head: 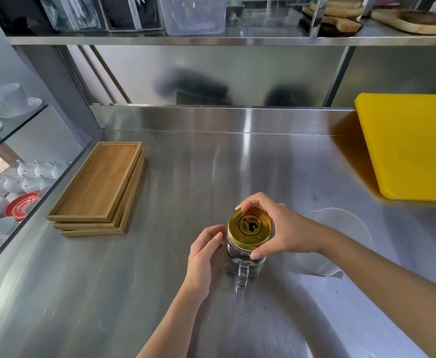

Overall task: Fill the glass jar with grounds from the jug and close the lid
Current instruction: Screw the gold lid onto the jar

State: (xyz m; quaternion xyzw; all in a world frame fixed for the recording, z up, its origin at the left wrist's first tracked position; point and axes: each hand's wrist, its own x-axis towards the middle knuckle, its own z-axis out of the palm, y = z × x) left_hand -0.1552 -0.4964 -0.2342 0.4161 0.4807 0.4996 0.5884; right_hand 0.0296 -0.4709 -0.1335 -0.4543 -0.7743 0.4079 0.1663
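A glass jar [241, 262] with a handle stands on the steel counter [211, 177], dark grounds showing through its wall. A gold lid [249, 226] with a black emblem sits on its mouth. My right hand [281, 226] grips the lid's rim from the right with thumb and fingers. My left hand [203, 254] presses against the jar's left side and holds it. A clear plastic jug [340, 241] stands to the right of the jar, partly behind my right forearm; its contents cannot be made out.
A stack of bamboo trays [100, 187] lies at the left. A yellow cutting board [413, 146] leans at the back right. White cups and a red saucer [22, 205] fill the glass case off the counter's left edge. Dark specks dot the counter near the jar.
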